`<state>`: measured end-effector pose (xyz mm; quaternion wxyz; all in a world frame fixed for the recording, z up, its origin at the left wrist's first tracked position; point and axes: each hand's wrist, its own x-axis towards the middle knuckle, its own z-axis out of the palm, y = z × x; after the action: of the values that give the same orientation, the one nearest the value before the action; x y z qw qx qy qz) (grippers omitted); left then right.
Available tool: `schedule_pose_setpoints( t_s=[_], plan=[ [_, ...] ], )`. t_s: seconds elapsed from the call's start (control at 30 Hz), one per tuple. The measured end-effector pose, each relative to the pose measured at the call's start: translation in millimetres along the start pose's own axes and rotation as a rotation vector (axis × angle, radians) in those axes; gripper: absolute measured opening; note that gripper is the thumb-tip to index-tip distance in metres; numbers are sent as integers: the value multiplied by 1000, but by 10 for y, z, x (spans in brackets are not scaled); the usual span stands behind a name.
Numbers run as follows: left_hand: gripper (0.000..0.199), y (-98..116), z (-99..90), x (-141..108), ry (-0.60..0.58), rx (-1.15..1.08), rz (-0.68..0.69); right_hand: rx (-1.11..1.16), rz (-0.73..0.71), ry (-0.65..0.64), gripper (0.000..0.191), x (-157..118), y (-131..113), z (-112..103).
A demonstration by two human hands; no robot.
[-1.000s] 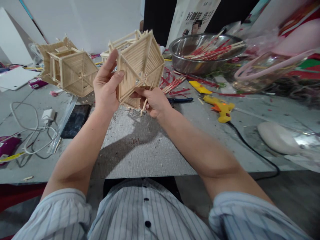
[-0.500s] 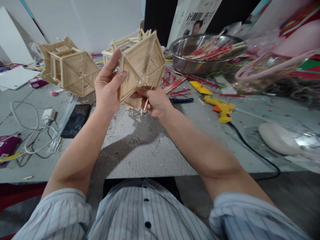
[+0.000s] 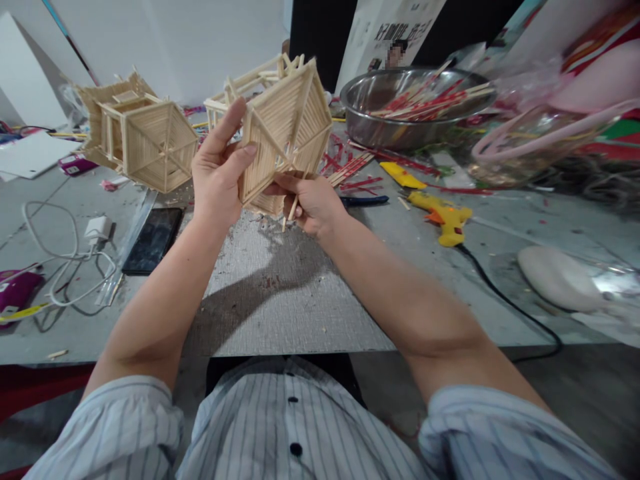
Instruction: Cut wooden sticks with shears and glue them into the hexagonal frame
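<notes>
A hexagonal frame of thin wooden sticks (image 3: 285, 127) is tilted above the table, its ribbed face toward me. My left hand (image 3: 220, 170) grips its left edge, thumb on the face and index finger pointing up. At the lower edge is my right hand (image 3: 315, 203), its fingers closed around short thin sticks (image 3: 293, 208) that point down; some fingertips are hidden behind the frame. A second hexagonal stick structure (image 3: 160, 147) rests on the table to the left, with a rougher stick part behind it.
A steel bowl (image 3: 415, 110) of red and plain sticks stands behind right. A yellow glue gun (image 3: 445, 217), its black cord and dark pliers (image 3: 365, 200) lie right; a phone (image 3: 153, 241) and white charger (image 3: 99, 230) left. Red scraps litter the table (image 3: 280, 320).
The view has shifted very slightly. Both hands keep their hold, and the hexagonal frame sits almost the same, a touch higher in the picture.
</notes>
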<state>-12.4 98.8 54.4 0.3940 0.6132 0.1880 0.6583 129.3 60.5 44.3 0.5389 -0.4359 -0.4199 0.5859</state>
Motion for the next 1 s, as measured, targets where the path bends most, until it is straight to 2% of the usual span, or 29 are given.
schedule_pose_setpoints(
  t_s=[0.3, 0.53, 0.7, 0.87, 1.0],
  plan=[
    [45, -21, 22, -10, 15, 23, 74, 49, 21, 11, 13, -29, -25, 9],
    [48, -39, 17, 4, 26, 79, -2, 85, 25, 12, 14, -31, -28, 10],
    [46, 50, 110, -40, 79, 88, -6, 81, 46, 25, 16, -38, -33, 17],
    [43, 80, 156, -60, 97, 213, -59, 105, 52, 19, 19, -34, -43, 22],
    [42, 68, 140, -44, 108, 192, -23, 93, 68, 14, 17, -18, -43, 25]
  ],
)
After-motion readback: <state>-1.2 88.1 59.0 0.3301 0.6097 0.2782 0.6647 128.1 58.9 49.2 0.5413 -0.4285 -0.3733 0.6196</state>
